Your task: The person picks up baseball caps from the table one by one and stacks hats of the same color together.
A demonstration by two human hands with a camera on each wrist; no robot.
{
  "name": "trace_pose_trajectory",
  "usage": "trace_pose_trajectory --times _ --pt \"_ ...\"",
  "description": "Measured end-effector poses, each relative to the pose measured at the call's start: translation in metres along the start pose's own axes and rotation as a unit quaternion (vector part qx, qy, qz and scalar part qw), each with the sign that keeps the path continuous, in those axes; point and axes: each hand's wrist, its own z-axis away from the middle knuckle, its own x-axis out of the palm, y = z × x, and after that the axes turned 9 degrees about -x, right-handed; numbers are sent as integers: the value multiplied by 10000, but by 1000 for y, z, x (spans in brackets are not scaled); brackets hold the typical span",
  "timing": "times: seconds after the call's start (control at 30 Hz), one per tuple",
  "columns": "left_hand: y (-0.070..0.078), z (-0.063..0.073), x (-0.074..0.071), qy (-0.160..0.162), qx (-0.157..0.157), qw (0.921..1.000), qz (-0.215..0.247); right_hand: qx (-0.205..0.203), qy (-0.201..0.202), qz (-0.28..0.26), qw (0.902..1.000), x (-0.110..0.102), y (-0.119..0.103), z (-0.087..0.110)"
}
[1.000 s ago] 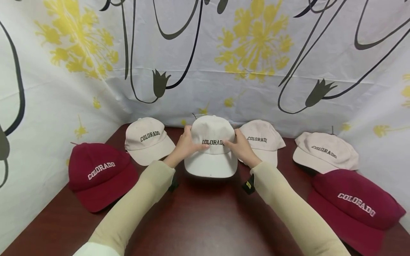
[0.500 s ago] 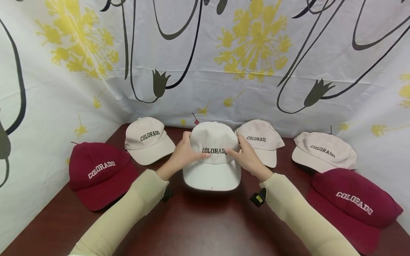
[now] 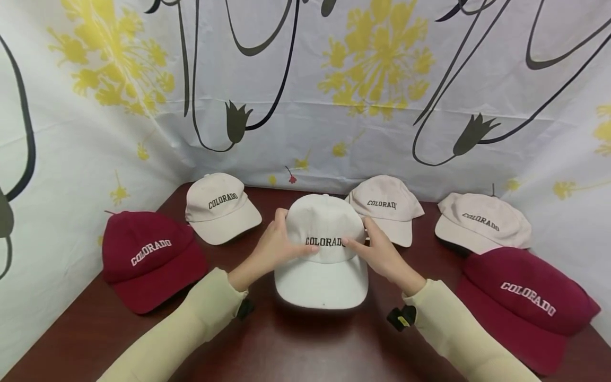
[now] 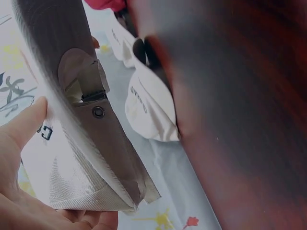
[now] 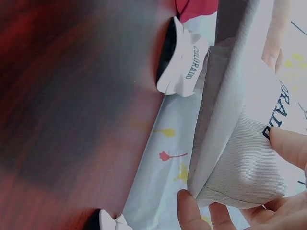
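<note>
- Nearest the camera: bare dark-red table (image 3: 305,345), w/ two cream sleeves coming in from the bottom corners.
- Mid-table, centre: white cap (image 3: 324,249) w/ "COLORADO" in black, held btwn both hands, brim pointing toward the person.
- Left hand (image 3: 274,246) grips the cap's left side, thumb on the front panel by the lettering, fingers curled round behind. Left wrist view shows the cap (image 4: 72,158) tipped up, underside of brim visible, thumb on the fabric.
- Right hand (image 3: 379,252) grips the right side the same way, thumb near the last letters; right wrist view shows fingers tucked under the cap's edge (image 5: 235,167).
- Cap looks lifted or tilted off the table, not lying flat — brim underside shows in both wrist views.
- Step, as I judge it: cap is in a two-handed carry, clear of the back row. Next move prob. calls for an even grip both sides so the crown doesn't crush, and a clear spot to put it down.
- Flanks: maroon cap at left (image 3: 148,257), another maroon cap at right (image 3: 525,305).
- Back row: three beige caps — left (image 3: 219,207), behind centre (image 3: 389,204), right (image 3: 482,225), all apart from the hands.
- Furthest: floral curtain (image 3: 305,79) w/ yellow blooms and black stems.
</note>
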Motion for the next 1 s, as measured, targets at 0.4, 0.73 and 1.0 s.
trace_pose_trajectory --times 0.4,0.73,1.0 --pt "-8 19 10 -343 -269 9990 -46 135 -135 281 9994 10 10 23" --pt "-28 25 26 -711 -252 9970 185 394 -324 159 9986 25 23 37" --pt "-37 29 31 -805 -60 9966 138 521 -312 250 9978 32 29 42"
